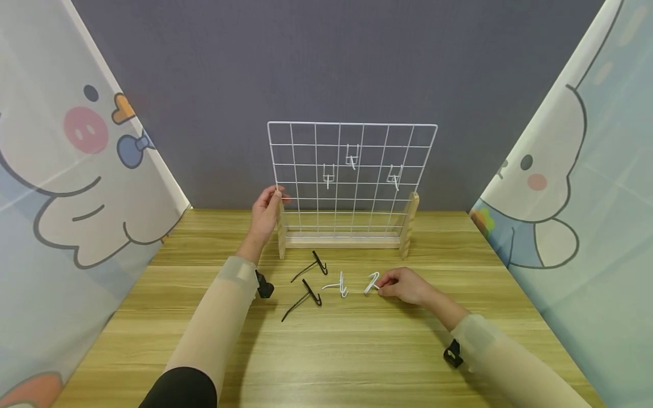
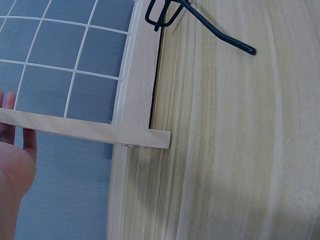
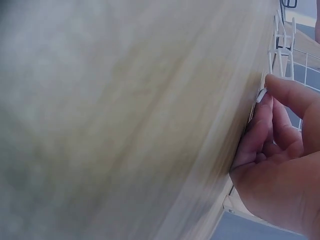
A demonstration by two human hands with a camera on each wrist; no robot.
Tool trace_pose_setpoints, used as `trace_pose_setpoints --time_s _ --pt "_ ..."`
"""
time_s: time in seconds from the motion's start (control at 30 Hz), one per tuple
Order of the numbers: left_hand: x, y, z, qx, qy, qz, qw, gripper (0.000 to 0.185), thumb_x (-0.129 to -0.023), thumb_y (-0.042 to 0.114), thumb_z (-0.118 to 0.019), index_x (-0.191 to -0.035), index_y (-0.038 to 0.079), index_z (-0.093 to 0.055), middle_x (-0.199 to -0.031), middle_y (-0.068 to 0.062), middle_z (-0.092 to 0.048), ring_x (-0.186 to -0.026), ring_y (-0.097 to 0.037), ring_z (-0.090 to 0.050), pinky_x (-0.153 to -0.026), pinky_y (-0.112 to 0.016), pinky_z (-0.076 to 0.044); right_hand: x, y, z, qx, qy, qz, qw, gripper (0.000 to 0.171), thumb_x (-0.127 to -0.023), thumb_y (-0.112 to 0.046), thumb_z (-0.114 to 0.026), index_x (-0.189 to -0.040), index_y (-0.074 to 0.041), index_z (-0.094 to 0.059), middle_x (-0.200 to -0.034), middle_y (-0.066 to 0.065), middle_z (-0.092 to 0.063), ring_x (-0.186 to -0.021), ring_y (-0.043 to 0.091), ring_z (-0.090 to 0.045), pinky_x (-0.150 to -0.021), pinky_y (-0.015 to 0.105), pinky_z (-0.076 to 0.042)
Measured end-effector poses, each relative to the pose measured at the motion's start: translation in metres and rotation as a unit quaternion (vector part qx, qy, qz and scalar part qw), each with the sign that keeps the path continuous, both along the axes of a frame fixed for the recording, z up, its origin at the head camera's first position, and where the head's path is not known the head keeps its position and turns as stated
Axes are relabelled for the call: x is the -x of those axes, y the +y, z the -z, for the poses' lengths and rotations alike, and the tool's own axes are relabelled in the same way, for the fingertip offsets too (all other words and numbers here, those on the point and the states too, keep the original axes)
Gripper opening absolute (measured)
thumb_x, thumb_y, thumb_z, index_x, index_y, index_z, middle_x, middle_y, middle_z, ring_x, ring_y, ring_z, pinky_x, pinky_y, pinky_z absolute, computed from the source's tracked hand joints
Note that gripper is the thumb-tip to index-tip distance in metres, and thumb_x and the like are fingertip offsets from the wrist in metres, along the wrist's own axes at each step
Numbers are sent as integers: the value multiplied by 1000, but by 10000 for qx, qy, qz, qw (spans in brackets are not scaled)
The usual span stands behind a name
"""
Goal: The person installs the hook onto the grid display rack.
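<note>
A white wire grid panel [image 1: 301, 123] stands in a wooden base at the back of the table. My left hand [image 1: 264, 214] grips the top of the base's left wooden post [image 1: 281, 241]; in the left wrist view the fingers [image 2: 30, 142] lie around that post [image 2: 75, 126]. My right hand [image 1: 405, 285] pinches the straight prong of a white wire hook [image 1: 372, 282] low over the table. In the right wrist view, the prong's tip [image 3: 261, 95] shows between thumb and fingers. Three white hooks, one of them high in the middle [image 1: 352, 157], hang on the grid.
Another white hook [image 1: 341, 285] lies on the table left of the right hand. Two black hooks [image 1: 311, 293] lie farther left, in front of the base's crossbar [image 1: 342, 242]. A grey wall [image 1: 326, 62] rises behind, with cartoon-printed sheets [image 1: 535, 226] at both sides.
</note>
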State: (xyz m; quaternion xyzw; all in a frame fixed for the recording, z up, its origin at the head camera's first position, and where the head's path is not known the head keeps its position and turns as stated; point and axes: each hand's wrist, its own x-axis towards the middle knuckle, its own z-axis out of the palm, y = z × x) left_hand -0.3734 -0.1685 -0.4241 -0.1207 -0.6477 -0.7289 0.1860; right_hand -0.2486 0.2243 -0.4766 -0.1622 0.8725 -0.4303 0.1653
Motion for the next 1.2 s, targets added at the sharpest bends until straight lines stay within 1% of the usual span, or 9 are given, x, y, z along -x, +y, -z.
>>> trace_pose_setpoints --time_s 0.07,0.17,0.3,0.4,0.7,0.83,0.97,1.03,1.2 --pt "-1 0 -1 43 -28 -36 10000 36 -117 16 -52 -139 -12 -59 -115 -16 -75 -108 -28 -74 -119 -58 -48 0 0 0 12 -55 46 10000 16 -96 -10 -79 -107 2 -78 -95 6 -74 -84 14 -57 -69 22 -47" --pt "-1 1 -1 44 -95 -59 9999 34 -117 16 -52 -138 -9 -60 -117 -21 -73 -113 -35 -73 -119 -59 -48 1 1 1 29 -135 126 9998 16 -96 -12 -80 -106 1 -77 -94 4 -72 -83 14 -57 -68 23 -47" --pt "0 1 -1 -41 -178 -40 9998 26 -116 16 -54 -132 0 -66 -109 -4 -75 -113 -33 -75 -119 -59 -48 0 2 0 85 -237 201 9995 16 -97 -13 -80 -106 0 -75 -93 3 -70 -80 13 -55 -66 23 -46" --pt "0 0 0 -81 -149 -27 9999 22 -116 15 -53 -129 4 -68 -106 2 -75 -113 -32 -75 -121 -60 -47 0 2 -1 156 -305 212 9992 16 -97 -13 -80 -106 0 -74 -92 3 -69 -78 13 -54 -63 23 -45" --pt "-1 0 -1 -153 -145 9 9998 32 -117 14 -53 -137 -8 -61 -104 4 -74 -109 -25 -76 -122 -62 -44 2 7 -1 351 -406 97 9985 19 -99 -14 -79 -110 1 -75 -92 1 -69 -75 10 -55 -63 22 -46" --pt "-2 0 -2 -97 -201 6 9998 34 -117 15 -53 -138 -10 -58 -103 7 -74 -110 -27 -76 -118 -52 -50 1 10 -2 426 -517 75 9977 23 -101 -15 -78 -116 3 -74 -93 2 -69 -78 11 -58 -63 22 -47" --pt "-1 1 -2 -48 -203 -8 9998 31 -117 16 -53 -136 -8 -59 -104 5 -75 -116 -42 -72 -107 -35 -56 -1 11 -4 519 -750 39 9958 26 -103 -15 -76 -121 4 -74 -93 3 -70 -77 12 -60 -62 22 -47" --pt "-1 1 -2 -40 -175 -20 9998 31 -117 16 -53 -135 -8 -60 -104 3 -75 -116 -44 -71 -101 -29 -57 -1 11 -4 581 -865 29 9946 28 -103 -16 -76 -122 5 -73 -93 3 -71 -76 12 -59 -62 23 -47" --pt "0 1 -1 29 -165 -58 9998 31 -117 17 -54 -136 -7 -61 -105 4 -75 -108 -27 -74 -94 -25 -56 1 11 -3 830 -927 116 9922 29 -103 -15 -77 -123 4 -68 -95 4 -71 -78 13 -62 -62 24 -48"
